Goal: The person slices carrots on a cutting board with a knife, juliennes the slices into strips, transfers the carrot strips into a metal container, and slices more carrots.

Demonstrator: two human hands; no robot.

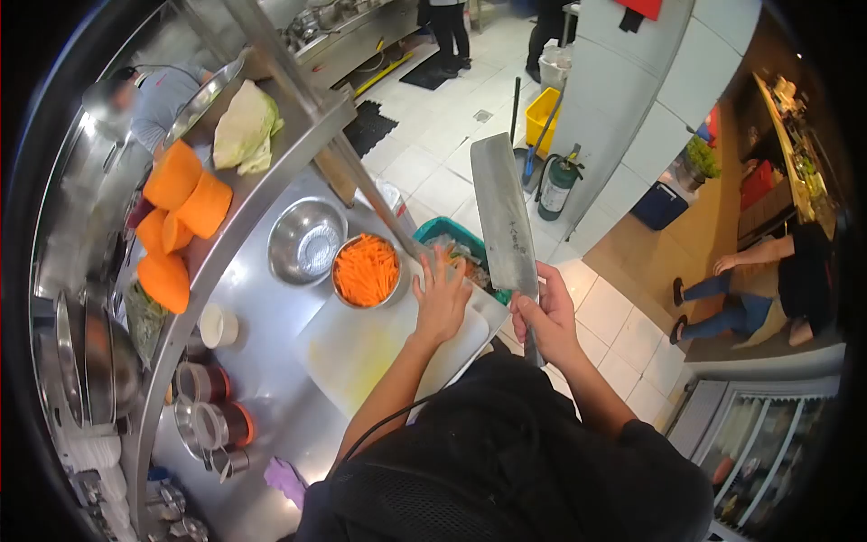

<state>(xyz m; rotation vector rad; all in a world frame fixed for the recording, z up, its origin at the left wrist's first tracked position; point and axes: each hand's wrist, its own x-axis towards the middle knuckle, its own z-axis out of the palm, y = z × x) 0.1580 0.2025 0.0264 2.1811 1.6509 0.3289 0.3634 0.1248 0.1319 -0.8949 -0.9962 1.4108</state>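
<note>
The right hand (pixel 553 321) holds a broad grey metal cleaver (pixel 501 212) raised, its grip closed round the handle with the thumb pressed near the heel of the blade. The left hand (pixel 440 303) has its fingers spread and pinches nothing, above the far part of a white cutting board (pixel 384 330) stained yellow-green; whether it touches the board, I cannot tell.

The blade could cut the left hand if it came down while those fingers were in its path. A loose hold might let it slip, and a sideways knock from the left hand could tip the round metal bowl (pixel 372 305) of orange carrot strips (pixel 366 271) beside it.

A wider silver bowl (pixel 289 248) sits near that one on the steel worktop (pixel 253 316). Beyond the left fingers is a teal bin (pixel 433 226) with scraps inside; a slanting post (pixel 375 190) hampers reaching between bowls and bin. The raised steel shelf (pixel 289 163) carries thick orange carrot chunks (pixel 206 206) and a pale green cabbage piece (pixel 246 126).
</note>
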